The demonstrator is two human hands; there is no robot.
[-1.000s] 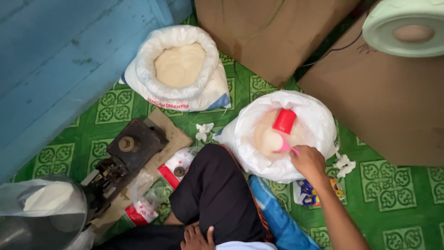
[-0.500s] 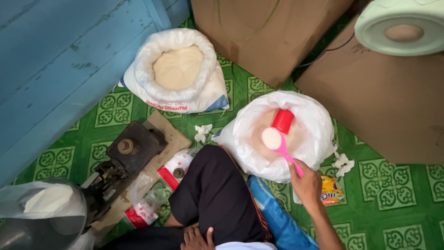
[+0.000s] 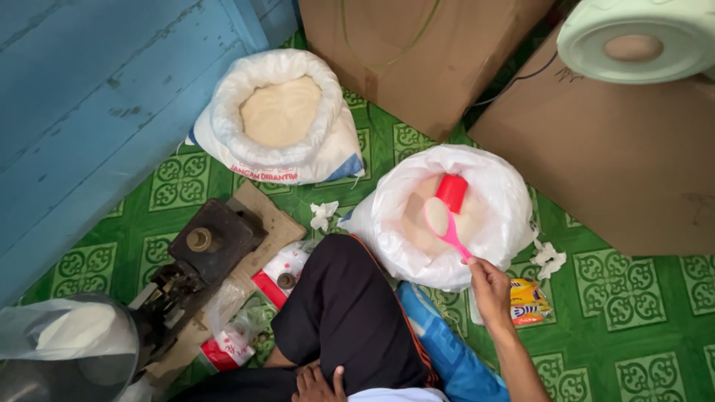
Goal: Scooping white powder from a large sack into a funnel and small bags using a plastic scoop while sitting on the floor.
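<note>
Two brown cardboard boxes [image 3: 417,52], both cut off at the frame edge. White sack [image 3: 447,216] of pale powder, open, beside the knee; red cup [image 3: 451,192] half sunk inside. Right hand [image 3: 490,286], fingers clamped on pink scoop [image 3: 445,225], loaded, over the sack. Left hand [image 3: 316,385] at bottom edge, mostly cropped; grip indeterminable.

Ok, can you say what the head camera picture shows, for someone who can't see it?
The right hand holds a pink spoon heaped with white powder over an open white sack containing a red cup. The left hand rests by the person's knee; a second sack sits on the green patterned floor.
</note>
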